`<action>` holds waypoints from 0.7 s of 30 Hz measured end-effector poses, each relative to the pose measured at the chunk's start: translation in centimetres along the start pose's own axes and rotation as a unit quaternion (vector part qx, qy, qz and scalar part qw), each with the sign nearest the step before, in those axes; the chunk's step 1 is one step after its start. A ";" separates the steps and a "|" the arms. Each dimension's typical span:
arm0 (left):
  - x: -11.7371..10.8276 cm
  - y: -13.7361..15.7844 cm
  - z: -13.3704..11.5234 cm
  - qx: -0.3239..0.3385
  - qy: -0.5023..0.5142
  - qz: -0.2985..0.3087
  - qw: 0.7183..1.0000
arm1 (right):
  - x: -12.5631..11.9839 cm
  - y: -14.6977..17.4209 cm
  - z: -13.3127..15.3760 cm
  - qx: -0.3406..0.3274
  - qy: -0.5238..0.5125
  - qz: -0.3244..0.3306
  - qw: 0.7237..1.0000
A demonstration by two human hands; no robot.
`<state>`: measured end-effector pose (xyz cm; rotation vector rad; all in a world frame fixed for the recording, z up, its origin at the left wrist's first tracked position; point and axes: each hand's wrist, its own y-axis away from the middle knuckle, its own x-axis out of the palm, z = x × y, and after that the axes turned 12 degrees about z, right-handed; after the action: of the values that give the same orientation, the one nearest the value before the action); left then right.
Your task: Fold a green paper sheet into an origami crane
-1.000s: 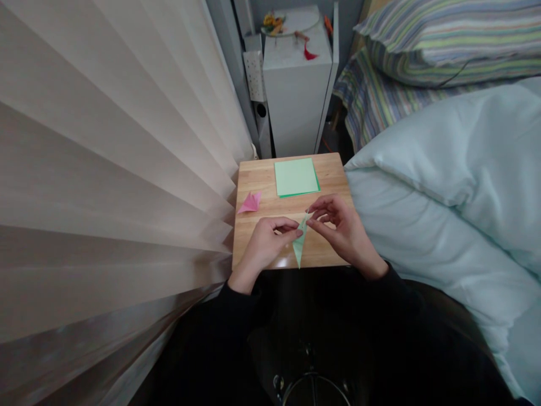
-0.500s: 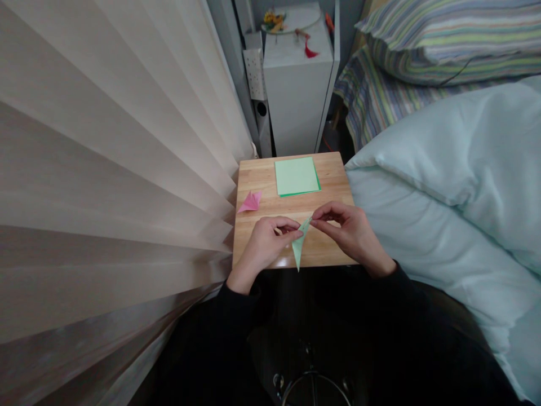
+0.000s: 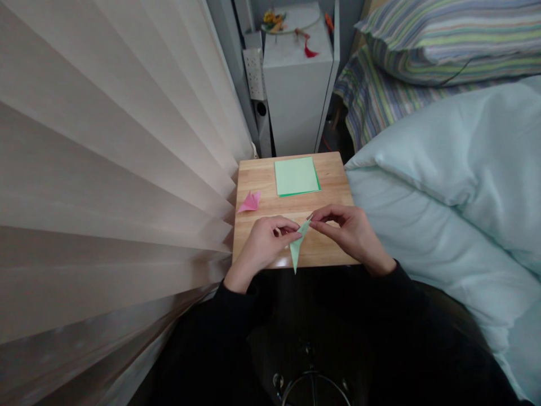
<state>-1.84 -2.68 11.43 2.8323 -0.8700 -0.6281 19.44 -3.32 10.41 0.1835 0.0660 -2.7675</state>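
A folded piece of light green origami paper (image 3: 296, 250) is held between my two hands, just above the near edge of the small wooden table (image 3: 253, 248). My left hand (image 3: 266, 241) pinches its middle between thumb and fingers. At its upper right tip, my right hand (image 3: 344, 225) pinches with thumb and forefinger. The paper's long narrow point hangs down toward me, past the table edge. Part of the fold lies hidden behind my left fingers. Left of it on the table rests a folded pink paper piece (image 3: 250, 202).
A stack of square green paper (image 3: 297, 176) lies toward the table's far side. Pleated curtains (image 3: 169, 169) border the left. On the right is a bed with a pale blue quilt (image 3: 443, 169) and striped pillow (image 3: 456, 39). Behind stands a white cabinet (image 3: 298, 101).
The green paper's lower point has swung slightly left and down. My right hand has dropped a little, and both hands still pinch the paper.
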 end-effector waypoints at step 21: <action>-0.5 0.3 0.2 0.002 0.012 0.041 0.999 | -0.4 0.0 -0.1 -0.004 -0.026 0.015 1.000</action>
<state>-2.42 -2.63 11.47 2.7851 -0.9772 -0.5821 19.80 -3.23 10.38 0.1089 0.0616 -2.7400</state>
